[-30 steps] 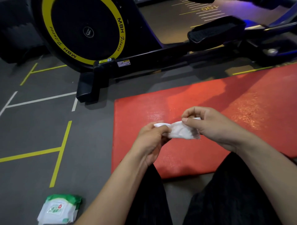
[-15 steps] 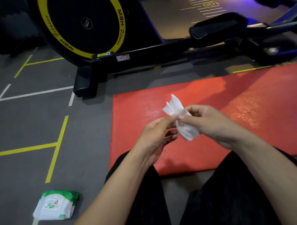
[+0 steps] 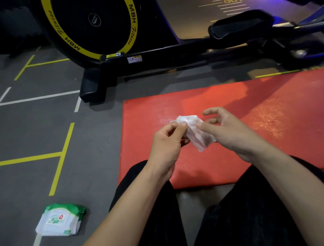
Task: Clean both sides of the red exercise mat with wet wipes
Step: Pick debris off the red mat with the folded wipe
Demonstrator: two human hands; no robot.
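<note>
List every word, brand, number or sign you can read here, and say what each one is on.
"MBH": yellow ring of the exercise machine's flywheel, lower left and upper right.
Script after "MBH" on the ring: too blurred to read.
Round logo at the flywheel centre: unreadable.
Stickers on the machine's base: too small.
Wipes pack label: blurred.
Floor number at the top edge: cut off.

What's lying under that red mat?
The red mat lies flat on the grey floor, which shows all around it. Whatever is directly beneath it is covered, so its underside cannot be seen.
</note>
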